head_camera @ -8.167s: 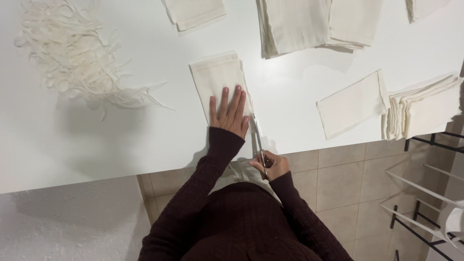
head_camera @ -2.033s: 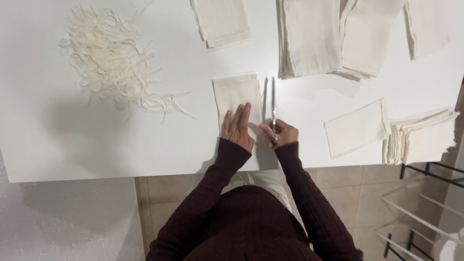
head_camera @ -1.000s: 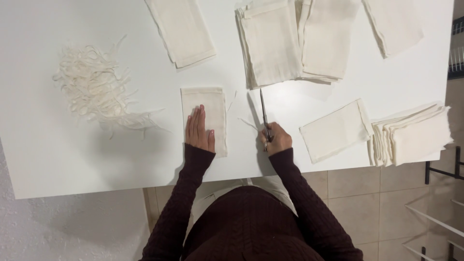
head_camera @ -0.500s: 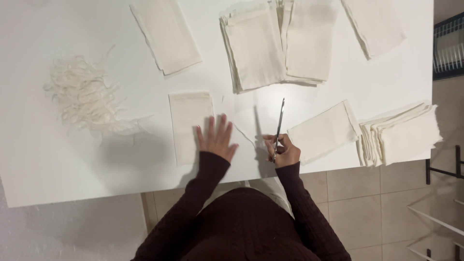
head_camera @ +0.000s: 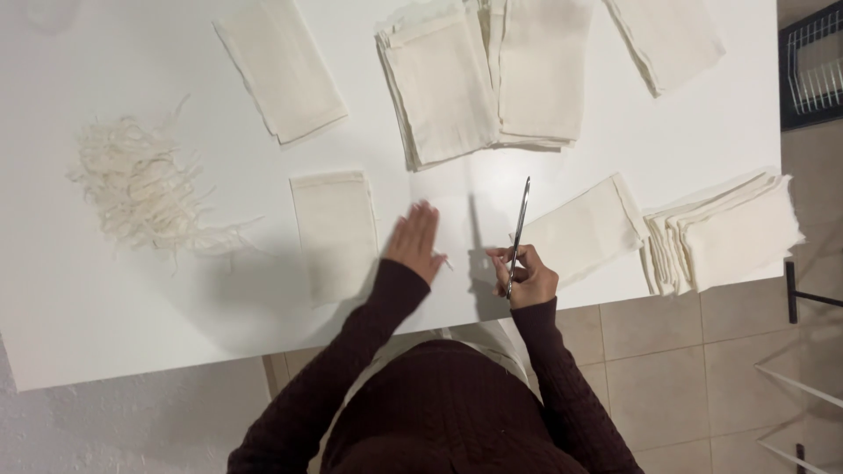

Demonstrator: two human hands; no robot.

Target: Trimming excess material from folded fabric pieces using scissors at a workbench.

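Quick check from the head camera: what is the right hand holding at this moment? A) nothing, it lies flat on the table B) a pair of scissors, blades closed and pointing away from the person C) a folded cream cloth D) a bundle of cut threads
B: the right hand grips the scissors, closed blades pointing away over the white table, while the left hand holds nothing.

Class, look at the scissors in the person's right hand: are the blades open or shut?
Shut: the scissors in the right hand show as one thin line, no gap between blades.
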